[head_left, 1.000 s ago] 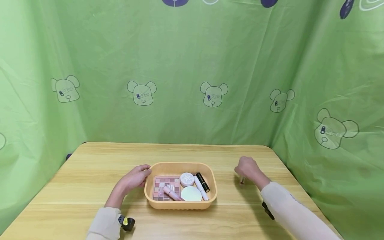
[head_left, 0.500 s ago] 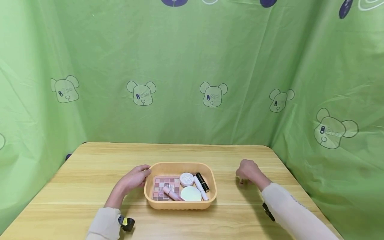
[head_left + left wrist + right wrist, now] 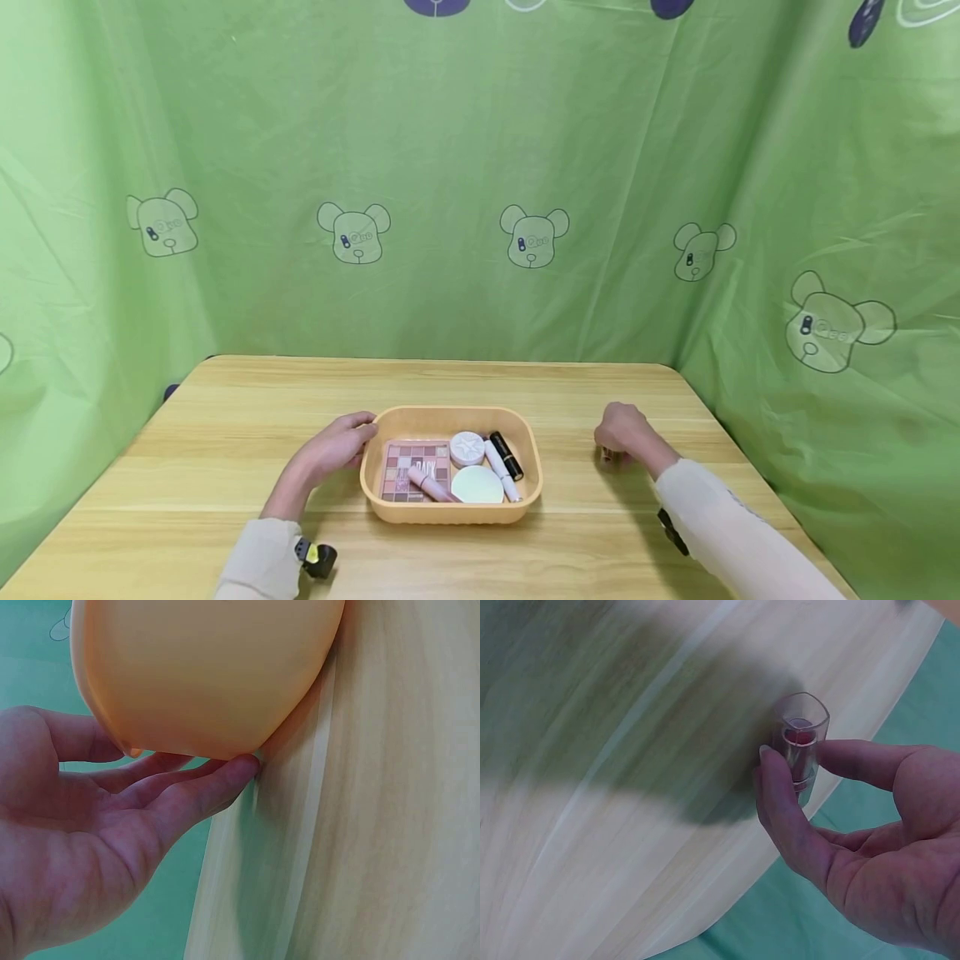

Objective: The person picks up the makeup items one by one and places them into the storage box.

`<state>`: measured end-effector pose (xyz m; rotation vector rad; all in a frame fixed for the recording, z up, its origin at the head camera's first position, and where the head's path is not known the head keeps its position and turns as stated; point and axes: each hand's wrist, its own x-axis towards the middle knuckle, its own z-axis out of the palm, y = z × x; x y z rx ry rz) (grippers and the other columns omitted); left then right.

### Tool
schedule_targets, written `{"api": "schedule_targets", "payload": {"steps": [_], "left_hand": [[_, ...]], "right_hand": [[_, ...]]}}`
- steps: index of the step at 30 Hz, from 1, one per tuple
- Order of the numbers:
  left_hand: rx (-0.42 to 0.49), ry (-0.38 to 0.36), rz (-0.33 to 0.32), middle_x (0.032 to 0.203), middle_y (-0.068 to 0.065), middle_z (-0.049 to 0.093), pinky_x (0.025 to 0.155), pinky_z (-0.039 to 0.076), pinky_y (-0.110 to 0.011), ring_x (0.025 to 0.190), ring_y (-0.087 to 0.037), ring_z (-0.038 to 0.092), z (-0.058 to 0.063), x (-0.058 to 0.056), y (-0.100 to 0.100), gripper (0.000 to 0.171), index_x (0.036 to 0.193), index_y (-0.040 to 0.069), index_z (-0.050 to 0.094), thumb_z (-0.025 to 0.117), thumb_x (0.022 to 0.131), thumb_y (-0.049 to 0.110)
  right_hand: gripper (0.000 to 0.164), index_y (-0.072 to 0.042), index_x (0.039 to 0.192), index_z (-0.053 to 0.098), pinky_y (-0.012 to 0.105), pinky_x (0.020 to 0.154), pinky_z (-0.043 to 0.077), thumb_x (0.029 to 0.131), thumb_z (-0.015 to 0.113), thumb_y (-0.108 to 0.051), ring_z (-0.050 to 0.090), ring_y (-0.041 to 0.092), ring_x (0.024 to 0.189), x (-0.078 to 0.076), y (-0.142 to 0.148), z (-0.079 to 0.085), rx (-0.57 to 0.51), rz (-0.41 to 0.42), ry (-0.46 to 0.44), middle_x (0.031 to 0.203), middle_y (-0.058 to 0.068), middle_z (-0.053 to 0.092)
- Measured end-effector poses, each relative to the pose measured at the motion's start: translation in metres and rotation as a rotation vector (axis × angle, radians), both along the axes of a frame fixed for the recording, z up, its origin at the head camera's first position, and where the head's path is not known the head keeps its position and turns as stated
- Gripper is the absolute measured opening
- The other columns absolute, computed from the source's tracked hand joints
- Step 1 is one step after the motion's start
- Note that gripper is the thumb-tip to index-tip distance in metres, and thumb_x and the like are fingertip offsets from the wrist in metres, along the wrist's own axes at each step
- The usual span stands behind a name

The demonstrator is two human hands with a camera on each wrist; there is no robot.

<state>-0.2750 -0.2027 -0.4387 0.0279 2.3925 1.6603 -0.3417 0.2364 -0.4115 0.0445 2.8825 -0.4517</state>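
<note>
An orange plastic basket (image 3: pixel 450 512) sits mid-table with makeup in it. My left hand (image 3: pixel 337 443) holds its left end, the thumb at the rim and the other fingers against the outer wall (image 3: pixel 210 682). To the right of the basket, my right hand (image 3: pixel 624 429) pinches a lipstick (image 3: pixel 801 754) between thumb and fingers. The lipstick has a clear cap over a red tip. In the head view the right hand covers most of it. I cannot tell whether its base touches the table.
Inside the basket lie an eyeshadow palette (image 3: pixel 397 468), a pink tube (image 3: pixel 433 483), a round white embossed case (image 3: pixel 467 448), a pale round compact (image 3: pixel 477 485), a white tube (image 3: pixel 502 471) and a black tube (image 3: pixel 507 456). A green curtain (image 3: pixel 450 308) hangs behind the wooden table (image 3: pixel 187 467).
My right hand has come slightly lower and to the right with the lipstick. The left hand and the basket have stayed where they were.
</note>
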Motion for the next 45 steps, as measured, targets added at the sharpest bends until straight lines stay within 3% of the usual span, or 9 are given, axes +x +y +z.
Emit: {"api": "schedule_targets", "payload": {"steps": [4, 10, 19, 33, 40, 45], "left_hand": [[0.006, -0.006, 0.001, 0.123, -0.019, 0.063, 0.088, 0.056, -0.034, 0.108, -0.023, 0.063, 0.0001, 0.0000, -0.0003, 0.044, 0.142, -0.007, 0.048, 0.039, 0.107, 0.019], [0.006, -0.004, -0.002, 0.120, -0.017, 0.063, 0.083, 0.055, -0.031, 0.103, -0.021, 0.062, 0.0005, 0.0003, -0.0005, 0.044, 0.142, -0.007, 0.047, 0.039, 0.107, 0.019], [0.008, -0.004, -0.008, 0.101, -0.011, 0.060, 0.071, 0.049, -0.028, 0.086, -0.016, 0.055, 0.0011, -0.0005, 0.0001, 0.041, 0.139, -0.005, 0.050, 0.039, 0.107, 0.019], [0.011, -0.002, -0.006, 0.107, -0.013, 0.062, 0.075, 0.052, -0.028, 0.091, -0.017, 0.059, 0.0009, 0.0000, -0.0003, 0.041, 0.139, -0.005, 0.050, 0.039, 0.108, 0.019], [0.011, -0.001, -0.010, 0.102, -0.013, 0.061, 0.072, 0.050, -0.028, 0.087, -0.016, 0.056, 0.0013, -0.0005, -0.0002, 0.042, 0.140, -0.006, 0.049, 0.038, 0.108, 0.019], [-0.001, 0.000, -0.008, 0.110, -0.015, 0.063, 0.075, 0.052, -0.029, 0.092, -0.018, 0.059, 0.0011, 0.0000, -0.0002, 0.042, 0.140, -0.006, 0.049, 0.038, 0.108, 0.019]], "right_hand": [[0.019, 0.001, 0.070, 0.065, 0.032, 0.051, 0.059, 0.084, 0.051, 0.001, 0.065, 0.021, 0.051, -0.0028, 0.0000, -0.0026, -0.017, -0.011, -0.016, 0.065, 0.013, 0.065], [0.019, 0.001, 0.069, 0.062, 0.031, 0.049, 0.058, 0.086, 0.051, 0.001, 0.066, 0.022, 0.050, -0.0051, -0.0009, -0.0043, -0.024, -0.012, -0.018, 0.065, 0.015, 0.064], [0.017, 0.000, 0.071, 0.059, 0.030, 0.048, 0.056, 0.086, 0.051, 0.002, 0.066, 0.021, 0.050, -0.0059, -0.0012, -0.0042, -0.004, -0.014, -0.027, 0.066, 0.016, 0.063], [0.015, 0.000, 0.070, 0.057, 0.031, 0.049, 0.058, 0.083, 0.051, 0.004, 0.065, 0.020, 0.049, -0.0053, -0.0003, -0.0044, -0.035, -0.035, -0.008, 0.067, 0.016, 0.061], [0.015, 0.000, 0.071, 0.057, 0.029, 0.048, 0.057, 0.083, 0.051, 0.004, 0.064, 0.019, 0.048, -0.0053, -0.0002, -0.0051, -0.032, -0.027, -0.008, 0.068, 0.017, 0.061], [0.016, 0.000, 0.069, 0.058, 0.029, 0.048, 0.057, 0.083, 0.052, 0.004, 0.065, 0.020, 0.048, -0.0045, -0.0001, -0.0046, -0.026, -0.018, 0.002, 0.065, 0.017, 0.062]]}}
